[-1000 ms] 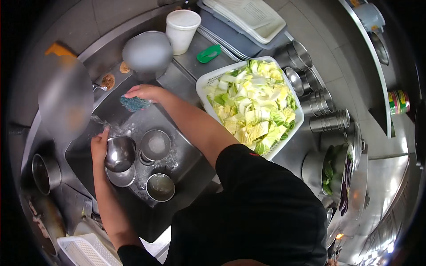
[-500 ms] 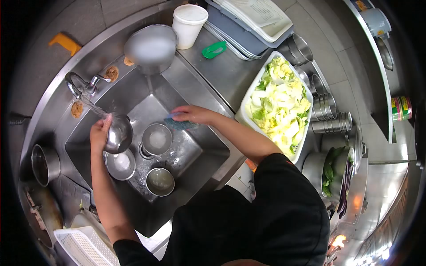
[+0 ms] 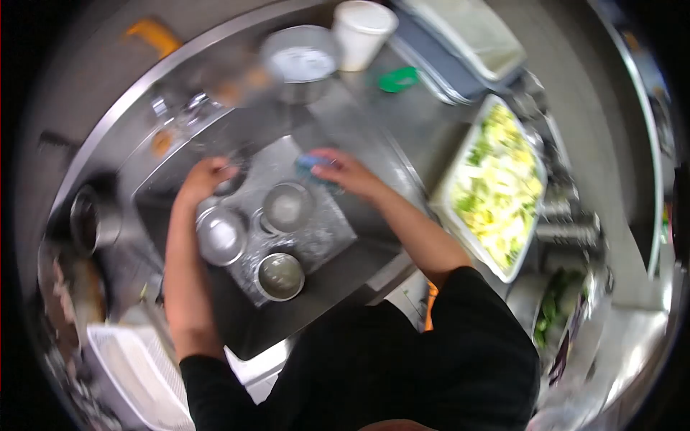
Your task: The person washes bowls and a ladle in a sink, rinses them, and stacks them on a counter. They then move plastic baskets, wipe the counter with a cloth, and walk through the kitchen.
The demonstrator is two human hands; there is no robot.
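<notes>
Over the steel sink [image 3: 338, 273], my left hand [image 3: 208, 178] is closed on the edge of a metal bowl [image 3: 236, 177], which is tilted and smeared by motion. To its right, my right hand [image 3: 341, 172] grips a blue-green scrubbing pad [image 3: 313, 164], held apart from the bowl. Below the hands, on the sink floor, sit a metal bowl with whitish contents [image 3: 287, 208], a shallower metal bowl [image 3: 221, 235] near my left forearm, and a metal cup of cloudy liquid [image 3: 280, 277].
A blurred faucet [image 3: 198, 104] stands at the sink's back left. Behind are a metal pot [image 3: 300, 90], a white lidded bucket [image 3: 364, 36] and a green object [image 3: 399, 79]. At right, a white basket [image 3: 451, 219] holds chopped leafy cabbage. A white perforated basket [image 3: 108, 359] lies lower left.
The view has shifted and blurred. My left hand has brought the bowl away from the faucet, lower into the sink. The running water no longer shows. My right hand still holds the pad.
</notes>
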